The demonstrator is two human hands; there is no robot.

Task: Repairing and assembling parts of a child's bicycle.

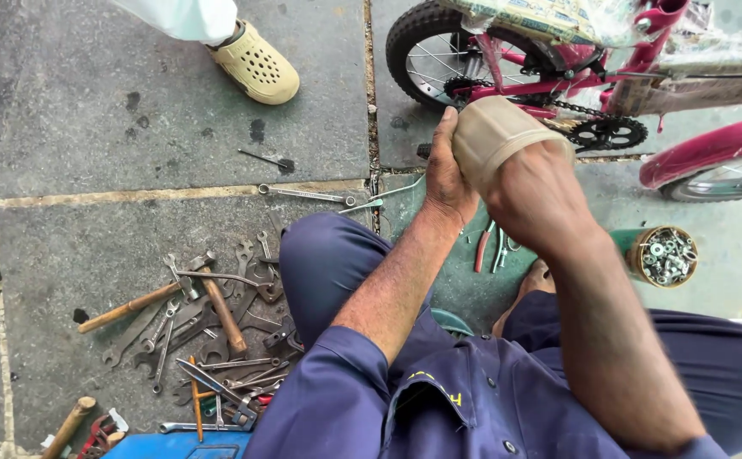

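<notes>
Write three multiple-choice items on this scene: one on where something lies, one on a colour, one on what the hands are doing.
1. Where does the pile of wrenches lie?
A. on the stone floor by the person's left leg
B. on the bicycle seat
C. in the tin

2. What colour is the bicycle frame?
A. green
B. pink
C. black

3. How is the beige wrapped part held?
A. it lies untouched on the floor
B. only one hand touches it
C. the left hand and right hand both grip it

Key: 1 A, the tools are spread on the slab; 2 B, the tubes are pink; 3 C, both hands close around it.
</notes>
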